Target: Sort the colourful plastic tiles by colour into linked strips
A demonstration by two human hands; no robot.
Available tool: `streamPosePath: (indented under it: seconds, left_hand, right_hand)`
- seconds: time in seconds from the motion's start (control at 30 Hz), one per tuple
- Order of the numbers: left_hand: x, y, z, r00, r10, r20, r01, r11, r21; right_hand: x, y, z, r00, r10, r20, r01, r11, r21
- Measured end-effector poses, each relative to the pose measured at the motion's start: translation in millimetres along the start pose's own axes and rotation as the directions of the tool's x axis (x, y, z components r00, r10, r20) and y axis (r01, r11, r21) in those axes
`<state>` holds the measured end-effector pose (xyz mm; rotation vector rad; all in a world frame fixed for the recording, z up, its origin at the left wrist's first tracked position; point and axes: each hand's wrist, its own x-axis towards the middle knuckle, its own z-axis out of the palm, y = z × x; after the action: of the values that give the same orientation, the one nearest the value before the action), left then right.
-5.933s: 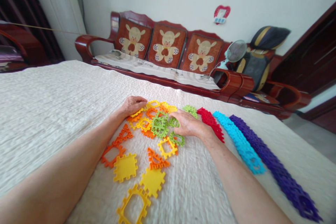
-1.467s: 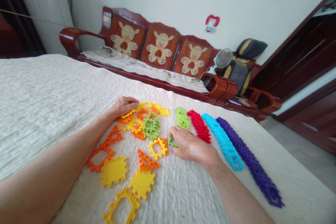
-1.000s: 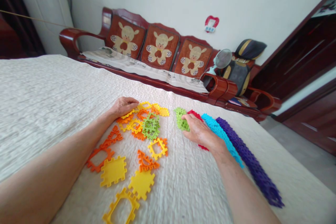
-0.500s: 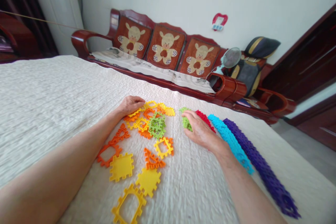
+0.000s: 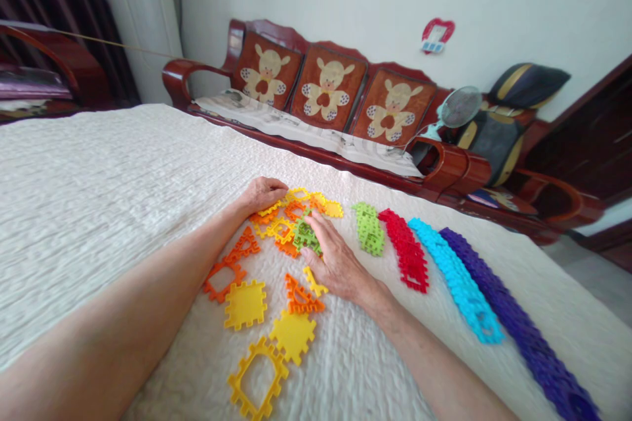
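Observation:
My left hand [image 5: 265,193] rests low at the far left edge of a loose pile, fingertips against a yellow interlocking tile [image 5: 298,195]. Its fingers lie together on the pile, their undersides hidden. Over the pile's right side, my right hand [image 5: 338,256] has thumb and fingers around several green interlocking tiles [image 5: 306,237], which it partly covers. Orange triangular tiles [image 5: 302,297] and yellow square tiles [image 5: 245,304] lie scattered toward me. Right of the hand runs a short row of light green tiles [image 5: 369,229].
Beyond the light green row lie rows of red tiles [image 5: 405,251], light blue tiles [image 5: 459,283] and purple tiles [image 5: 518,322]. All rest on a quilted white cover [image 5: 123,164]. A wooden sofa [image 5: 306,138] with bear cushions and a small fan [image 5: 460,107] stand behind.
My right hand has moved left from the light green row to the green tiles in the pile. My left hand stays at the pile's edge. The view has shifted slightly.

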<state>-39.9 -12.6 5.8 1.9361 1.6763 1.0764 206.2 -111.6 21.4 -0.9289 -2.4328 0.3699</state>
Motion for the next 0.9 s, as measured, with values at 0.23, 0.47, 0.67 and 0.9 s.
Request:
streamPosePath:
  seconds: [0.23, 0.47, 0.67, 0.9]
  left_hand:
    - [-1, -1, 0, 1.000, 0.015, 0.004, -0.015, 1.000, -0.017]
    - [0, -2, 2, 1.000, 0.007, -0.006, -0.007, 0.998, -0.066]
    - [0, -3, 2, 0.998, -0.060, -0.025, 0.056, 0.987, -0.151]
    - [-4, 11, 1, 0.987, -0.152, -0.046, 0.147, 0.985, -0.090]
  right_hand:
    - [0, 4, 7, 0.995, -0.036, -0.093, 0.044, 0.996, 0.082]
    - [-4, 1, 6, 0.988, -0.017, -0.155, 0.051, 0.974, 0.220]
    - [-2, 25, 10, 0.883, 0.420, -0.212, -0.183, 0.722, 0.667]
    - [0, 32, 15, 0.811, 0.548, -0.207, -0.229, 0.622, 0.749]
